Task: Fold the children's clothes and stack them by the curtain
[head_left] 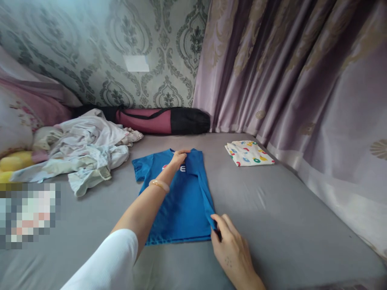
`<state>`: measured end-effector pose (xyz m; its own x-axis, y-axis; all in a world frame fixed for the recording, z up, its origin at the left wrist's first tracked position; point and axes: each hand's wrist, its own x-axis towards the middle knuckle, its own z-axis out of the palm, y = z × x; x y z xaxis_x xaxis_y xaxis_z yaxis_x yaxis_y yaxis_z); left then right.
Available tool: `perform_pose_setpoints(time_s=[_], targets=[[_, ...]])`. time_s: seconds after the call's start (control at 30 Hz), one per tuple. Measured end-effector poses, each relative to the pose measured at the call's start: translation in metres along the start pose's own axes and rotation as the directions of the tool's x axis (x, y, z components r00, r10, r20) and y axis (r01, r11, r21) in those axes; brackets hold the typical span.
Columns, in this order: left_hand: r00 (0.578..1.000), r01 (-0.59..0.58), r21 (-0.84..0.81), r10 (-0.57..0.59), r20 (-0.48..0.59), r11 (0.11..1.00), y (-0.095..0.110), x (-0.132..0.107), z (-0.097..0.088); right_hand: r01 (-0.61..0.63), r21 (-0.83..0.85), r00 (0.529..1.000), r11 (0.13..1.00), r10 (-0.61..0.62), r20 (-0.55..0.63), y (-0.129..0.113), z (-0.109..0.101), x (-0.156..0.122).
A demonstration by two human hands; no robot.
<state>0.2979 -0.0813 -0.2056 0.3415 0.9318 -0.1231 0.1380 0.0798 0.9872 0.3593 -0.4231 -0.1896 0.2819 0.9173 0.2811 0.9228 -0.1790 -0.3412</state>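
A blue T-shirt (184, 205) with a print on its chest lies spread on the bed, collar facing away from me. Its right side is folded inward in a long strip, while the left sleeve sticks out flat. My left hand (180, 156) reaches across the shirt and is closed on the cloth by the collar; its fingertips are partly hidden. A pale bangle circles that wrist. Down at the lower right corner, my right hand (230, 245) pinches the shirt's folded edge between thumb and fingers.
A folded white garment with colourful shapes (250, 155) lies at the right back. Rumpled light clothes (90, 141) are heaped at the left, near a yellow plush item (18, 162). A maroon and black long bag (151, 121) rests along the wall. Purple curtains (236, 72) hang at the right.
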Motion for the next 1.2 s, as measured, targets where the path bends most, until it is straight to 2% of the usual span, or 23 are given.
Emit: perform_pose_setpoints(time_s=[0.23, 0.37, 0.53, 0.7, 0.87, 1.03, 1.2], targets=[[0.995, -0.099, 0.086, 0.101, -0.014, 0.991, -0.014, -0.007, -0.001, 0.084, -0.057, 0.995, 0.995, -0.081, 0.052, -0.001, 0.004, -0.003], [0.988, -0.153, 0.121, 0.155, -0.004, 0.981, -0.021, -0.009, -0.001, 0.145, -0.026, 0.989, 0.989, -0.144, 0.027, -0.001, 0.002, -0.001], [0.975, -0.215, 0.155, 0.220, -0.015, 0.964, -0.028, -0.009, -0.002, 0.217, 0.100, 0.976, 0.971, -0.218, 0.001, 0.000, -0.002, 0.000], [0.943, -0.312, 0.251, 0.330, -0.032, 0.916, -0.030, -0.010, -0.004, 0.271, 0.226, 0.951, 0.936, -0.296, 0.085, 0.002, -0.005, -0.003], [0.944, -0.314, 0.251, 0.330, -0.026, 0.916, -0.030, -0.011, -0.004, 0.341, 0.264, 0.912, 0.902, -0.386, 0.140, 0.008, -0.011, -0.003], [0.954, -0.266, 0.214, 0.289, -0.082, 0.940, -0.027, -0.015, -0.003, 0.376, 0.311, 0.891, 0.873, -0.433, 0.139, 0.011, -0.018, 0.000], [0.966, -0.226, 0.132, 0.240, -0.100, 0.965, -0.024, -0.020, -0.005, 0.341, 0.421, 0.877, 0.841, -0.445, 0.179, 0.013, -0.029, 0.005]])
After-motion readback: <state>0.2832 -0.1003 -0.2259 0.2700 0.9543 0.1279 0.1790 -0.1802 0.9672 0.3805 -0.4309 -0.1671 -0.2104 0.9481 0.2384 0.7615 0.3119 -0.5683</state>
